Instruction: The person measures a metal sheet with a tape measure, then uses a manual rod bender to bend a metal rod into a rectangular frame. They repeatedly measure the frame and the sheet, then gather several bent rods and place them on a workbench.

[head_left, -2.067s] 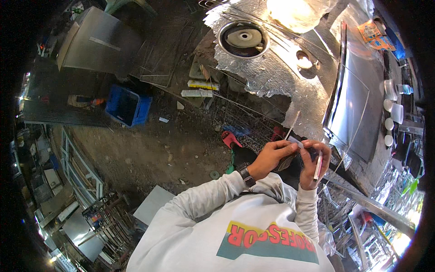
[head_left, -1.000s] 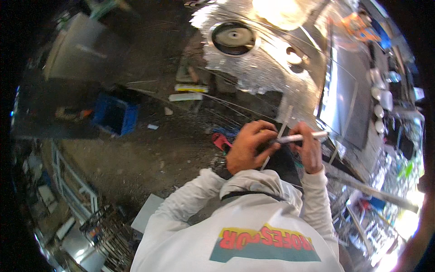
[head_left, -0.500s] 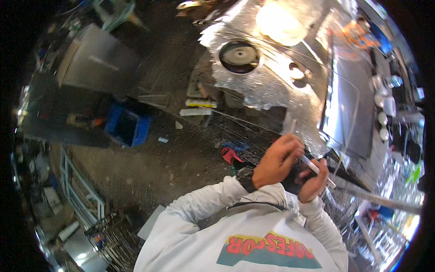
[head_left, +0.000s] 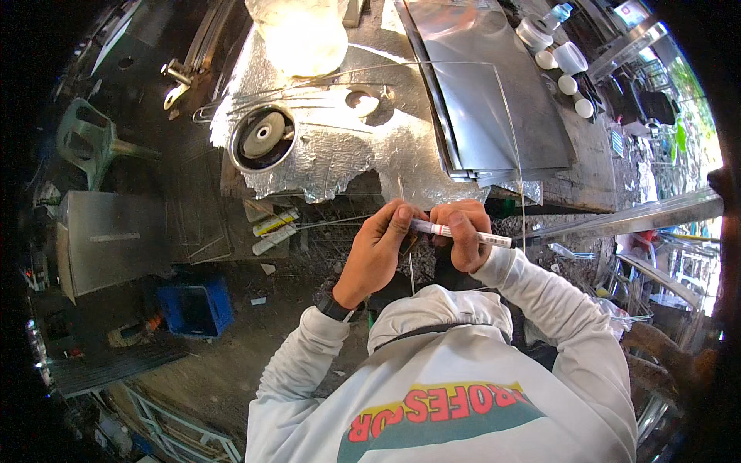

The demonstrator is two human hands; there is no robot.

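Observation:
Both of my hands are held together before the near edge of the foil-covered workbench. My right hand [head_left: 464, 234] is closed round a white marker pen [head_left: 494, 240] with a reddish band, its rear end sticking out to the right. On the pen's other end, my left hand [head_left: 380, 251] pinches with thumb and fingers. The pen lies nearly level, and its tip end is hidden by the left fingers. A thin rod [head_left: 411, 274] shows just below, between the hands; I cannot tell whether either hand touches it.
On the bench's crumpled foil [head_left: 332, 166] stands a round pan [head_left: 262, 139] with a disc inside. Stacked metal sheets [head_left: 494, 116] lie to the right, with a bent thin wire [head_left: 505, 96] across them. White containers [head_left: 567, 83] stand beyond. A blue crate [head_left: 194, 309] sits at the left.
The view has swung right, bringing the bench to the middle. My left hand has come onto the pen's end, and the pen has turned from steeply slanted to almost level.

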